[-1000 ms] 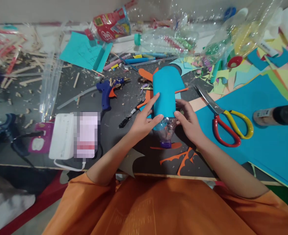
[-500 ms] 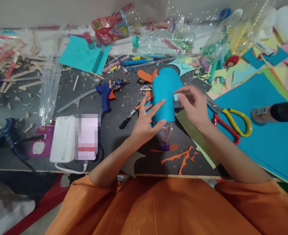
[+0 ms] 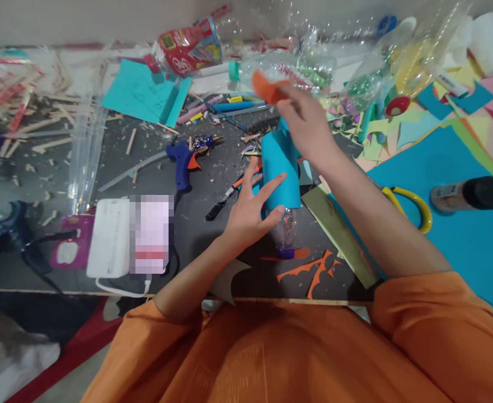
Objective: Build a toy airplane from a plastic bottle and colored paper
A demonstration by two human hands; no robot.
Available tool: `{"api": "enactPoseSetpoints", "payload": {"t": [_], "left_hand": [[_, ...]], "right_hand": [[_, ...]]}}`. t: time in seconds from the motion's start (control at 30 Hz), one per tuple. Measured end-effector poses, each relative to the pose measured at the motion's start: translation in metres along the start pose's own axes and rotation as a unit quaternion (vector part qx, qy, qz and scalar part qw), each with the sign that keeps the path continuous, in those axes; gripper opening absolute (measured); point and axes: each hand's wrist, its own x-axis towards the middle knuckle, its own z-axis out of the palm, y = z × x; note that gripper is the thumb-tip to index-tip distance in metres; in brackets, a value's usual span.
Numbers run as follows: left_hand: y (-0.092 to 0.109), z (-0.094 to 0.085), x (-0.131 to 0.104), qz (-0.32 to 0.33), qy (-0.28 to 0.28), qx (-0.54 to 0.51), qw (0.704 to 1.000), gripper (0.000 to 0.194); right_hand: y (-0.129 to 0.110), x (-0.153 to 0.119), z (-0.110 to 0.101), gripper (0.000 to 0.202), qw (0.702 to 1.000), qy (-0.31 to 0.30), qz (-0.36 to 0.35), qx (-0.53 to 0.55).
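Note:
A clear plastic bottle (image 3: 286, 228) lies on the dark table with its purple cap (image 3: 286, 253) toward me, and blue paper (image 3: 280, 179) wraps its body. My left hand (image 3: 257, 204) rests on the bottle with its fingers spread, touching the blue paper and the area near the neck. Beyond the bottle's far end, my right hand (image 3: 307, 120) is raised, its fingers closed on an orange paper cutout (image 3: 267, 88) that is slightly blurred. An orange and black pen-like tool (image 3: 221, 202) lies left of the bottle, partly behind my left hand.
A blue glue gun (image 3: 182, 159) lies to the left, near a white power bank (image 3: 108, 238) and a phone. Yellow-handled scissors (image 3: 422, 215) show beside my right forearm on blue sheets (image 3: 460, 252). Orange scraps (image 3: 315, 271) lie near the front edge; bottles (image 3: 187, 47) are at the back.
My right hand has moved away from the bottle's side, forward and left, and lifted the orange paper cutout from beside the bottle's far end. My left hand stays on the bottle.

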Motion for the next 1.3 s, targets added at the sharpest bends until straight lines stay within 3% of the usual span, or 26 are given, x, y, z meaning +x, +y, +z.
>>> {"api": "enactPoseSetpoints", "payload": {"t": [0.1,0.17,0.23,0.3,0.43,0.63,0.73,0.87,0.93,0.97,1.03,1.07,1.13,1.3], "left_hand": [[0.002,-0.002,0.0,-0.001,0.005,0.014,1.0,0.049],[0.002,-0.002,0.001,-0.003,0.017,0.012,1.0,0.042],[0.001,-0.003,0.002,-0.001,0.031,0.006,0.999,0.038],[0.0,-0.003,0.003,0.006,0.046,0.005,0.999,0.039],[-0.002,-0.004,0.005,0.025,0.066,0.009,0.997,0.037],[0.003,-0.008,0.006,0.013,0.055,0.011,0.998,0.037],[0.016,-0.022,0.003,-0.02,0.03,0.013,0.999,0.038],[0.023,-0.069,-0.002,-0.102,-0.006,0.11,0.989,0.041],[0.017,-0.097,0.001,-0.176,-0.01,0.229,0.957,0.042],[0.012,-0.11,0.004,-0.221,0.002,0.296,0.929,0.041],[-0.001,-0.128,0.012,-0.317,-0.038,0.37,0.872,0.044],[-0.006,-0.134,0.017,-0.35,-0.074,0.373,0.856,0.046],[-0.015,-0.137,0.026,-0.352,-0.114,0.375,0.85,0.051],[-0.029,-0.13,0.044,-0.375,-0.103,0.364,0.846,0.051]], "right_hand": [[-0.006,-0.035,-0.015,0.026,0.99,0.109,-0.062,0.067],[-0.012,-0.066,-0.022,0.014,0.975,0.199,-0.08,0.054],[-0.02,-0.094,-0.027,0.007,0.967,0.236,-0.091,0.013],[-0.026,-0.114,-0.031,0.011,0.971,0.21,-0.113,-0.026],[-0.029,-0.126,-0.039,0.026,0.975,0.049,-0.189,-0.104],[-0.021,-0.126,-0.036,0.039,0.972,-0.067,-0.213,-0.069],[-0.018,-0.126,-0.034,0.038,0.973,-0.087,-0.201,-0.069],[-0.017,-0.126,-0.034,0.035,0.976,-0.102,-0.184,-0.064],[-0.016,-0.125,-0.034,0.036,0.975,-0.101,-0.189,-0.064],[-0.016,-0.125,-0.034,0.036,0.973,-0.1,-0.195,-0.066],[-0.016,-0.124,-0.034,0.037,0.971,-0.101,-0.205,-0.072],[-0.016,-0.124,-0.034,0.037,0.97,-0.102,-0.208,-0.075],[-0.015,-0.123,-0.034,0.037,0.969,-0.105,-0.209,-0.084],[-0.012,-0.123,-0.035,0.037,0.967,-0.106,-0.218,-0.075]]}}
